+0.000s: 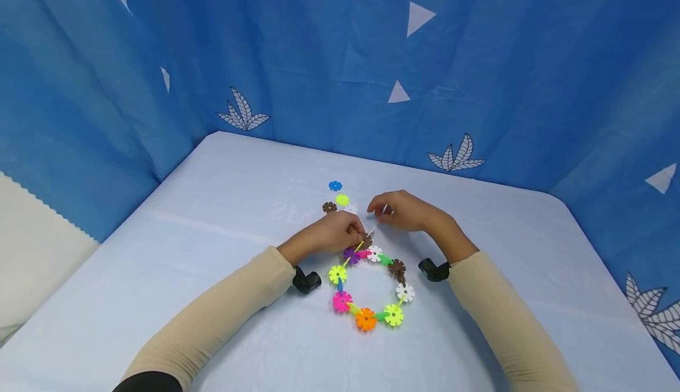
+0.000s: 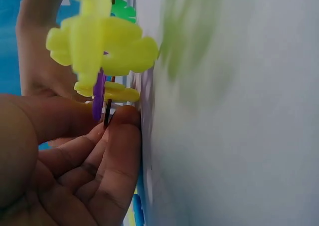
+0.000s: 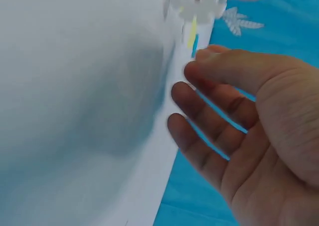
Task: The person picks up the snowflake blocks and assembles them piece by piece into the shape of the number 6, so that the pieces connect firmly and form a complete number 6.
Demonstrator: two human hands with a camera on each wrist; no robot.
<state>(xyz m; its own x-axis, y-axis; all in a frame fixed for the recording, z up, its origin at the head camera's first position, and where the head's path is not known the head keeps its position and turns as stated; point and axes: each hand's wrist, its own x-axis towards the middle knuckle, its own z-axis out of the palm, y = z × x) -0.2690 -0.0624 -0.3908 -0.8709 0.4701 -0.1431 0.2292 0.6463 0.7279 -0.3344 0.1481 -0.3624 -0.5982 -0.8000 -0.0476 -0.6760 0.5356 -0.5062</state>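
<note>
My left hand (image 1: pixel 340 231) is at the far left part of a ring of notched plastic discs linked edge to edge. In the left wrist view its thumb and fingers pinch a dark brown disc (image 2: pixel 107 111), seen edge-on beside a purple disc (image 2: pixel 98 94). A large yellow disc (image 2: pixel 124 46) stands nearer that camera. Just right of the pinch, a white disc stands on edge by the brown disc (image 1: pixel 366 240). My right hand (image 1: pixel 404 210) hovers beyond it with loosely bent fingers and nothing between them. The ring also has orange (image 1: pixel 366 319), pink (image 1: pixel 342 301) and white discs (image 1: pixel 405 292).
Behind my left hand lie loose discs: a blue disc (image 1: pixel 335 186), a yellow disc (image 1: pixel 342 200), a brown disc (image 1: pixel 329 207) and a partly hidden white disc (image 1: pixel 351 209). The white-covered table (image 1: pixel 223 203) meets a blue curtain (image 1: pixel 329 55) at the back.
</note>
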